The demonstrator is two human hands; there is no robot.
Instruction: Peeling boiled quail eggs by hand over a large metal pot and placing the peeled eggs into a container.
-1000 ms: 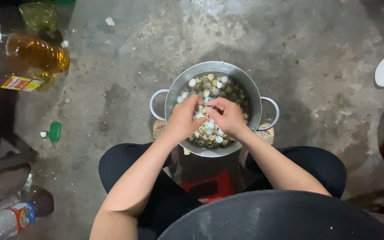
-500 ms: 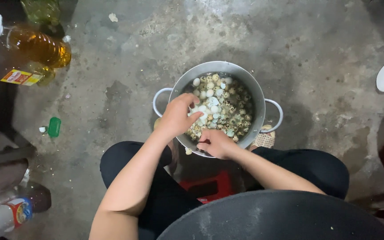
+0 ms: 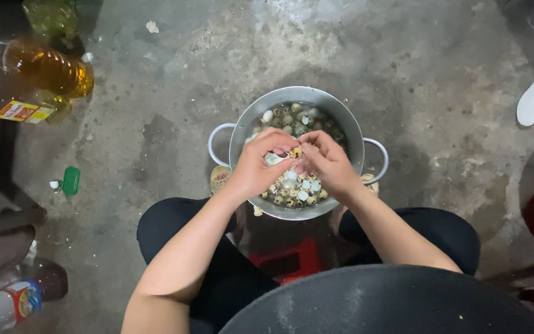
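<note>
— What's going on over the pot (image 3: 347, 124)?

— Both hands are up above it, fingertips together on one small speckled egg (image 3: 295, 151). The left hand (image 3: 256, 168) is curled around it from below, fingers pinched nearly shut; the right hand (image 3: 327, 162) nips the top with thumb and forefinger.

— Peeling, then?

— I'd say so, mid-peel: a pale patch shows beside the speckled shell. The pot under them holds more small eggs, some white, some spotted, in water among bits of shell.

— And what does the next move want?

— A light touch, I'd judge: pick the shell away without crushing the egg, and keep it over the pot.

— Anything else about?

— An oil bottle (image 3: 47, 71) on the concrete floor (image 3: 156, 124), a green cap (image 3: 70, 180), a red stool (image 3: 292, 260) under the person.
</note>
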